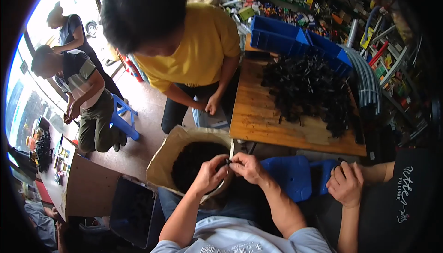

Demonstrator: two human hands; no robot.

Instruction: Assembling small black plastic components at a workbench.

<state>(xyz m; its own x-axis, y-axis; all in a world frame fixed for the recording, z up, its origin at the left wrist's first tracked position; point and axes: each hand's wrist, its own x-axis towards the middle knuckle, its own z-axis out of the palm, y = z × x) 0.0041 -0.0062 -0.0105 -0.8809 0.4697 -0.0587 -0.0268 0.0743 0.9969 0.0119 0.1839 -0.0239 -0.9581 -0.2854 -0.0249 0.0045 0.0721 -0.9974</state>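
Hands (249, 167), lower centre: both gripped small black part (227, 161) over sack (159, 161); handling apparently underway, next move needed steady pinch.

Small black piece (227, 161), mostly hidden, held near open paper bag (159, 165)

Bare forearms (188, 210) converge forward, left grip (210, 173) and right grip (249, 167) nearly meeting, fingers (238, 158) bent inward, pinching.
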